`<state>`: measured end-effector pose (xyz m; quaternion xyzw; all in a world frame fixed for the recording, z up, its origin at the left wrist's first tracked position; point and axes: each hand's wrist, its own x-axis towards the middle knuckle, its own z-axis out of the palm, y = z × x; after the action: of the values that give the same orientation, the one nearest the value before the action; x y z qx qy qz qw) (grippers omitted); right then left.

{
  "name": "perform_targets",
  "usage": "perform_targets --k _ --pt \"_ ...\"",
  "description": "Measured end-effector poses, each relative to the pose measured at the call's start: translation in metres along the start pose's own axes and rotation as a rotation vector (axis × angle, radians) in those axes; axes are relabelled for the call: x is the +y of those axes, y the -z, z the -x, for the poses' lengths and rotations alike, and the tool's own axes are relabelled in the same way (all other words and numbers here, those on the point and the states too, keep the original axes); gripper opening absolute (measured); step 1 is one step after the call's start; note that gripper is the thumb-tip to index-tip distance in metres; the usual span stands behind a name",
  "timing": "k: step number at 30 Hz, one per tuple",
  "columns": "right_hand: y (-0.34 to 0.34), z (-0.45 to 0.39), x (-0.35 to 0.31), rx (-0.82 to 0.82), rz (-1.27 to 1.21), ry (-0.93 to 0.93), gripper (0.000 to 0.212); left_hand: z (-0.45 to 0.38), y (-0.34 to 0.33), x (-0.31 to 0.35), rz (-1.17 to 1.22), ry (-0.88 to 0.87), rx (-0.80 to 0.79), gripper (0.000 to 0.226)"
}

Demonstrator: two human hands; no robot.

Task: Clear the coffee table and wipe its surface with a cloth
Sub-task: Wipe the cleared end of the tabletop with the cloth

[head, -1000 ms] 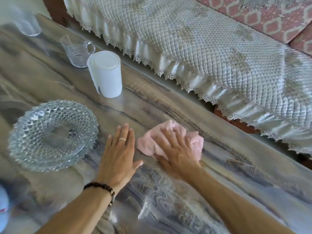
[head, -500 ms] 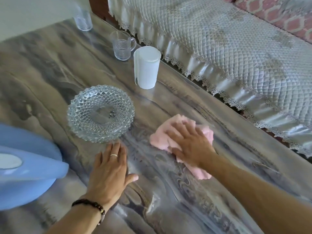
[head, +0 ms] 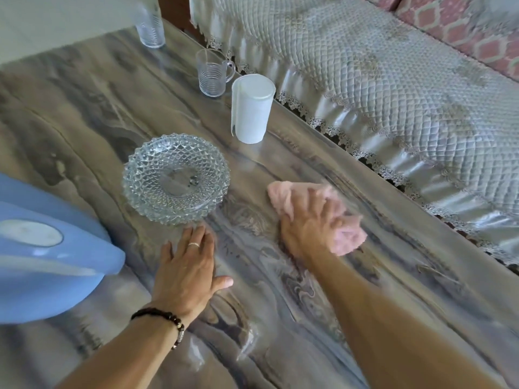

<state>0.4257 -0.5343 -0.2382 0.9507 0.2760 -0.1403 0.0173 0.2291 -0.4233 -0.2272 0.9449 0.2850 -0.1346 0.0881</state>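
the right hand (head: 311, 228) presses down on a pink cloth (head: 348, 237), which lies bunched on the marbled table (head: 84, 108) toward the sofa side; the fingers look spread over it with folds showing between them, though motion blur keeps me from telling whether they curl into the fabric. the left hand (head: 188, 268) lies flat on the table, fingers straight and together, thumb out to the side, holding nothing. it wears a ring (head: 194, 244) and a dark beaded bracelet (head: 165, 321) at the wrist. its fingertips sit just in front of a cut-glass dish (head: 175, 178), close to its rim but whether they touch is unclear. the two hands are apart, with bare tabletop between them. beyond the dish stands a white plastic cup (head: 251, 108), upright, and just behind it a clear glass mug (head: 213, 73) with a handle. a second glass (head: 150, 29) stands farther back near the table's far corner. a blue plastic basin (head: 42, 248) sits at the left edge. a quilted sofa cover (head: 379, 94) with a lace fringe runs along the table's far side.
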Motion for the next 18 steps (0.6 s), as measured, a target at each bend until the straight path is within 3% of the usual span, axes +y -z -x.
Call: perform_targets --k 3,5,7,9,11,12,15,16,18 --pt "-0.022 0.059 -0.016 -0.012 -0.016 0.403 0.056 0.001 0.004 0.001 -0.061 0.008 -0.019 0.095" --pt "-0.022 0.074 0.035 -0.031 0.013 0.469 0.057 0.001 0.007 0.008 -0.037 -0.024 -0.008 0.093" --pt "-0.016 0.051 0.085 0.012 -0.035 0.177 0.055 -0.001 0.007 0.019 0.012 -0.086 -0.019 0.095" --pt "-0.003 0.018 0.094 0.057 -0.15 -0.207 0.049 -0.002 0.005 0.027 0.031 -0.089 -0.08 0.106" --pt "-0.003 0.009 0.059 0.024 -0.093 -0.302 0.049 -0.003 0.001 0.031 0.021 -0.059 -0.147 0.114" --pt "-0.012 0.017 0.039 0.023 -0.04 -0.197 0.05 -0.004 -0.002 0.032 0.017 -0.049 -0.165 0.115" --pt "-0.041 0.087 0.024 0.012 -0.013 0.351 0.057 -0.002 -0.003 0.034 0.014 -0.04 -0.187 0.113" --pt "-0.041 0.101 0.046 -0.002 -0.015 0.426 0.059 -0.002 -0.002 0.036 0.014 -0.04 -0.193 0.113" --pt "-0.029 0.093 0.101 -0.016 -0.005 0.319 0.066 -0.003 0.001 0.036 0.013 -0.043 -0.197 0.114"
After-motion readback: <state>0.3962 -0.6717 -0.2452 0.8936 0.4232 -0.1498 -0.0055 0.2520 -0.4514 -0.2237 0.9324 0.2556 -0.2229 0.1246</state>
